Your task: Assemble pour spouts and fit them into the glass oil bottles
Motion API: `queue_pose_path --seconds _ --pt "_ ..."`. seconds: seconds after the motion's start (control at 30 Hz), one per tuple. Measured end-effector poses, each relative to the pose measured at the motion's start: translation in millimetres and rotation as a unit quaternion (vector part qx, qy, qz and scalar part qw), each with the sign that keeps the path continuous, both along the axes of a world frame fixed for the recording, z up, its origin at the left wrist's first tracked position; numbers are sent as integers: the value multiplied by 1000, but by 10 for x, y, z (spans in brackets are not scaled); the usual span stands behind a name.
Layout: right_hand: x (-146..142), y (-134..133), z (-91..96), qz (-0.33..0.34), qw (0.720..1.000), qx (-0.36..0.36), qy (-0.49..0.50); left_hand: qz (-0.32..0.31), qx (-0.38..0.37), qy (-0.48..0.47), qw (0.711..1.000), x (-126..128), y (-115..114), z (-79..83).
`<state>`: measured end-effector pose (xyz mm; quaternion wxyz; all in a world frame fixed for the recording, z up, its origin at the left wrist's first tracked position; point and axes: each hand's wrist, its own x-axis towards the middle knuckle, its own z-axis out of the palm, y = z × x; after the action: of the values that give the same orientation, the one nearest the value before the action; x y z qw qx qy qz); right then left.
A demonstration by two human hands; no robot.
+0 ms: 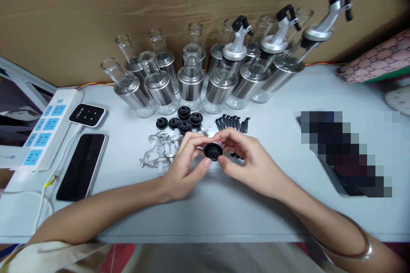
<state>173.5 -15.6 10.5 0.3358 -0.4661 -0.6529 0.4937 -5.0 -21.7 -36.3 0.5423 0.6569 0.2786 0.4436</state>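
Observation:
Both hands meet over the middle of the white table [224, 204]. My left hand [184, 164] and my right hand [251, 160] pinch one black rubber stopper with a silver ring [213, 150] between their fingertips. Just behind the hands lie several loose black stoppers [184, 121], a pile of silver spout parts [160, 151] and a row of small black caps [232, 123]. Farther back stand several glass bottles with steel sleeves [190, 79]; three on the right carry silver pourer tops [237, 45].
At the left lie a white and blue power strip [43, 130], a small black device with green lights [87, 115] and a dark phone [81, 165]. A blurred-out object [346, 153] sits at the right. A cardboard wall [128, 4] rises behind the bottles.

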Motion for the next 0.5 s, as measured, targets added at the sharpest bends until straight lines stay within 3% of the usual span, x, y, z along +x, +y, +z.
queue_pose_path --seconds 0.3,0.5 --pt "-44 -34 -46 -6 994 103 -32 26 55 32 998 22 12 -16" --pt "-12 -39 -38 2 994 104 -34 7 30 20 999 7 6 -4"
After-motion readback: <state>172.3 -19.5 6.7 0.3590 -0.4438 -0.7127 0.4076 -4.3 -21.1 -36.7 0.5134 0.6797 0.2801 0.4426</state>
